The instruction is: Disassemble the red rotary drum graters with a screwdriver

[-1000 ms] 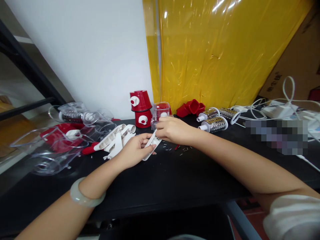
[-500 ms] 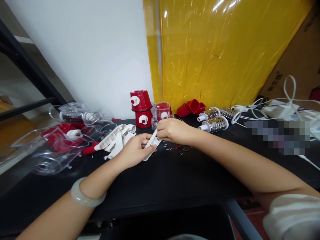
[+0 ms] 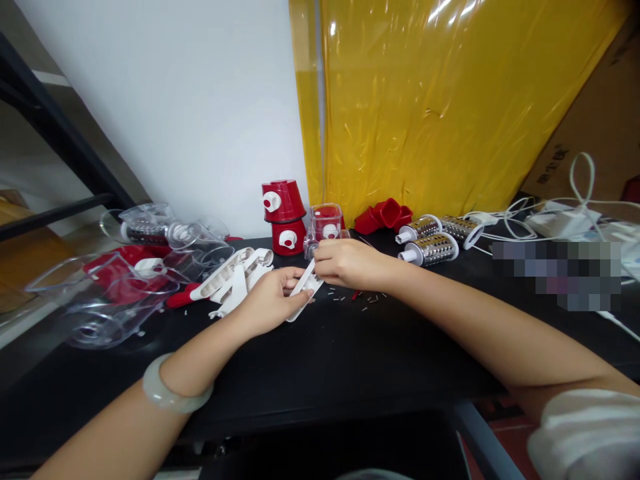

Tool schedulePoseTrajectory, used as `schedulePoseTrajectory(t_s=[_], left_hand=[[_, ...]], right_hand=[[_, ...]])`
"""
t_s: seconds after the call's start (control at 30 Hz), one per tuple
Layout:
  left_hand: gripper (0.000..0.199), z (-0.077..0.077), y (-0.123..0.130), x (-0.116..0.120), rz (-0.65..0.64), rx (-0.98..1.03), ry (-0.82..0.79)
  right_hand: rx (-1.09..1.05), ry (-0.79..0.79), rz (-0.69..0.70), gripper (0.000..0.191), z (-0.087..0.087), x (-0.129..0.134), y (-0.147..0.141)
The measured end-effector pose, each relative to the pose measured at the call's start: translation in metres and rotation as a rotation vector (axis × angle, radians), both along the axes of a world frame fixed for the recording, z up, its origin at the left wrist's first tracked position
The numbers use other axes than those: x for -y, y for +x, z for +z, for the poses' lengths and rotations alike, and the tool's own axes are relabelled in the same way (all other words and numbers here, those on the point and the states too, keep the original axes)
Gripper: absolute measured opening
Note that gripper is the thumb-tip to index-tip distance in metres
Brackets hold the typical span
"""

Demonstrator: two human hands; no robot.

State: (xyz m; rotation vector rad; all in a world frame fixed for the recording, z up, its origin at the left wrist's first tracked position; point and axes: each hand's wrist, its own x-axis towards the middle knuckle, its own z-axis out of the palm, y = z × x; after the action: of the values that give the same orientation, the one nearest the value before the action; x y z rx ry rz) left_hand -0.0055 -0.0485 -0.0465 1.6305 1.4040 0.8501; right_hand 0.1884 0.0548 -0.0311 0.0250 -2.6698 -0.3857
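Observation:
A white plastic part (image 3: 302,298) lies tilted between both hands, just over the black table (image 3: 320,373). My left hand (image 3: 273,297) is closed on its near left side, thumb along the edge. Pinched fingers of my right hand (image 3: 336,261) meet at the part's upper end; whatever they hold is too small to make out. Left of my left hand is a pile of white plastic parts (image 3: 239,283). Several small metal pins (image 3: 341,299) are scattered to the right of the held part.
Stacked red housings (image 3: 284,201) stand behind the hands, with a clear container (image 3: 326,217) beside them. Red parts (image 3: 387,215) and metal grater drums (image 3: 436,249) sit at the back right, near white cables (image 3: 510,227). Clear plastic parts (image 3: 107,327) crowd the left.

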Motion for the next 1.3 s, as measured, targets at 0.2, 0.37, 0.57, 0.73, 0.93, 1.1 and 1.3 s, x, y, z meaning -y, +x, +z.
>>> schedulePoseTrajectory(t_s=[0.2,0.37,0.57,0.73,0.93,1.1,1.3], left_hand=[[0.037,-0.001,0.001,0.0,0.043,-0.005,-0.013],[0.038,-0.001,0.001,0.0,0.028,-0.023,-0.004],[0.04,0.0,0.002,0.0,0.033,-0.014,-0.005],[0.041,0.001,0.002,0.0,0.039,-0.008,-0.01],[0.042,0.002,0.003,0.001,0.068,-0.011,-0.018],[0.04,0.003,0.003,0.001,0.06,-0.037,-0.007],[0.037,0.008,0.006,0.004,0.07,-0.053,-0.022]], right_hand=[[0.03,0.077,-0.09,0.034,-0.001,0.005,-0.003],[0.073,0.029,-0.129,0.024,0.004,0.012,-0.002],[0.099,0.013,-0.145,0.024,0.009,0.016,-0.001],[0.091,0.011,-0.138,0.024,0.008,0.015,-0.001],[0.104,0.09,-0.153,0.025,0.009,0.018,-0.002],[0.144,0.158,-0.127,0.016,0.014,0.023,-0.002],[0.114,0.165,-0.092,0.016,0.013,0.022,-0.002]])
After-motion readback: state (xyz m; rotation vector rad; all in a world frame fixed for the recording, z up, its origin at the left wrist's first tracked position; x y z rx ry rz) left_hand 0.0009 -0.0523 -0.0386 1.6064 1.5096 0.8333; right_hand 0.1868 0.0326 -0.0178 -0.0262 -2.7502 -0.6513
